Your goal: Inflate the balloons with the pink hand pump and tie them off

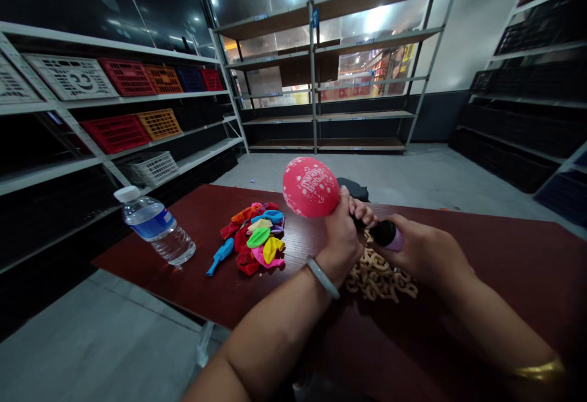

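Plainly, pink-red balloon (310,185): it was round and filled, printed with white lettering and pale dots, and sat just beyond and to the left of the left hand (345,234), touching its thumb.
Left hand: its fingers were curled in, pinching the balloon's lower end; the neck itself was hidden within the grip.
Left wrist: a pale grey bangle (323,277) circled it.
Right hand (424,249): it was wrapped around a black-and-lilac tool (394,240), whose black end pointed toward the left hand's fingers; whether its tip met the balloon could not be seen.
Right wrist: a gold band (541,369) lay across it, behind the hand.
Tan curled pieces (380,279): they lay heaped on the tabletop (499,255) beneath and between both hands.
Limp balloons (259,237): a pile of red, blue, green, yellow, pink and orange lay left of the left hand, apart from it.
Water bottle (158,224): white-capped, it stood well left of the left hand, past the limp balloons.
Black object (358,189): it showed just beyond the left hand, too hidden to identify.
Metal rack (314,102): it rose well beyond both hands.
Crates (126,78): they sat on white shelving (147,98), far left of the left hand.
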`<state>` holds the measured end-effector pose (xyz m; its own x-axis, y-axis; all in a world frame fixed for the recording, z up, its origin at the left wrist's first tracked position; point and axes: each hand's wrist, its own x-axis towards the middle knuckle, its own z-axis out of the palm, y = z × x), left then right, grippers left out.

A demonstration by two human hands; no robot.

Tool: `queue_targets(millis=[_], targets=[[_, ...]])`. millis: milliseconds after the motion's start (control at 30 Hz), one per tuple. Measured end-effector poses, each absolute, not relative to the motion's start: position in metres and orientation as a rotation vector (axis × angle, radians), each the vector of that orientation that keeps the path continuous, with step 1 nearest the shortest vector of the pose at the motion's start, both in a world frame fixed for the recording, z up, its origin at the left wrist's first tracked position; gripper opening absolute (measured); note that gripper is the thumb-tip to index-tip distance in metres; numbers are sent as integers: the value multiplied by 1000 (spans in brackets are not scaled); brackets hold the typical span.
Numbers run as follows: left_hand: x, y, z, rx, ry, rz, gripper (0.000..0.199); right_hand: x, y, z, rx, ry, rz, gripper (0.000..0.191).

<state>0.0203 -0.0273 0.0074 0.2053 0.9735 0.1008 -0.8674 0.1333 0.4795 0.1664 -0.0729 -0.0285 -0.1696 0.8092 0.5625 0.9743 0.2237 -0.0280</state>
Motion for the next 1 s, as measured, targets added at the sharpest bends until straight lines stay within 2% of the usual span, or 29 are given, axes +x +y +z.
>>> queue_targets(millis=[333,633,1000], targets=[[-37,20,20,369,311,1579,45,200,-62,-29,-1786,-2072,-473,56],[-3,2,8,322,310,1494,45,186,-68,-26,-1910,-2120,-443,42],[33,-41,2,440,287,1367,55,154,-83,-16,-1800,-2092,-339,45]])
